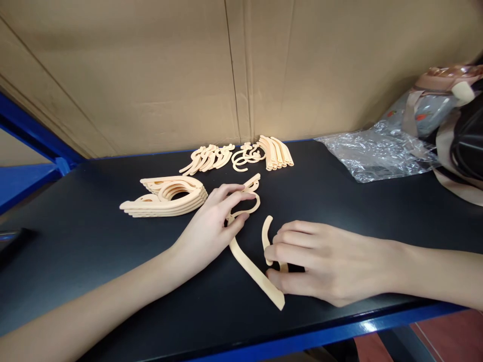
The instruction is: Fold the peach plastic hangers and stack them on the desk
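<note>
My left hand [215,218] is closed over the middle of a cream plastic folding clothes hanger [256,269] lying on the black tabletop. One long arm of this hanger runs toward the front edge, and a rounded part shows beyond my fingertips. Just right of it, my right hand [328,261] has its fingers bent around a curved cream hanger hook [267,231]. The hook's lower part is hidden under those fingers. To the left of my left hand lies a stack of folded cream hangers [169,205].
Loose hanger arms [207,158], several hooks [245,157] and a bundle of straight arms [275,153] lie along the back edge. At the right are a crumpled clear plastic bag [381,153], a water bottle [430,108] and a black bag [468,136]. Cardboard [151,75] stands behind.
</note>
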Demonstrator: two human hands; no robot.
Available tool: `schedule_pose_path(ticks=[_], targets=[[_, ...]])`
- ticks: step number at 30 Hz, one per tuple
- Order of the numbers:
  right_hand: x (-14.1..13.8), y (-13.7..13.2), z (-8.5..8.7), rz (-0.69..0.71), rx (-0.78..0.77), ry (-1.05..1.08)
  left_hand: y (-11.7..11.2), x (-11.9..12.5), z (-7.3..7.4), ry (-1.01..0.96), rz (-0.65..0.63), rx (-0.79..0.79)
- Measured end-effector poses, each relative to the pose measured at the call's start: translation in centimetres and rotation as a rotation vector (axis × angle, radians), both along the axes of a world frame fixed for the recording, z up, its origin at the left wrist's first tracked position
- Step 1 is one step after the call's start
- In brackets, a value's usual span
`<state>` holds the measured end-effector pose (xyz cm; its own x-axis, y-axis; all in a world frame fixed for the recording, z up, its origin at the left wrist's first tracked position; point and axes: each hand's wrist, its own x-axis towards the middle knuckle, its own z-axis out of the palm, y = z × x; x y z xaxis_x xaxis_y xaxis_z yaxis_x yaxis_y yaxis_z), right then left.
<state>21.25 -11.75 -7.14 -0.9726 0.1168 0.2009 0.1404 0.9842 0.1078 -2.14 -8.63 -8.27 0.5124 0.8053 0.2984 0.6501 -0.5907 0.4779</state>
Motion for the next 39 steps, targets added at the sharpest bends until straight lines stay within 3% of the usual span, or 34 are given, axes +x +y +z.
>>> schedule_pose_path(ticks=[4,7,15,25,32,39], targets=[[0.0,-0.1,0.0,-0.089,-0.149,-0.014,0.1,0.1,-0.1,-0.059,0.005,0.006],[-0.2,-0.2,-0.1,-0.08,-0.233,0.031,0.1,0.2,-0.1,-0.078,0.021,0.006],[-0.5,-0.6,-0.3,-0.106,-0.188,0.135,0.3,0.1,0.1,0.01,0.028,0.022],[-0.6,-0.9,-0.8,0.006,-0.191,0.154,0.2,0.0,0.4,0.082,0.03,0.041],[-0.4,-0.9,-0.1,-0.095,-0.284,0.063,0.0,0.1,0.6,0.033,0.034,-0.011],[-0.3,-0.7,0.3,-0.102,-0.297,0.06,0.1,0.0,0.4,0.027,0.039,-0.029]])
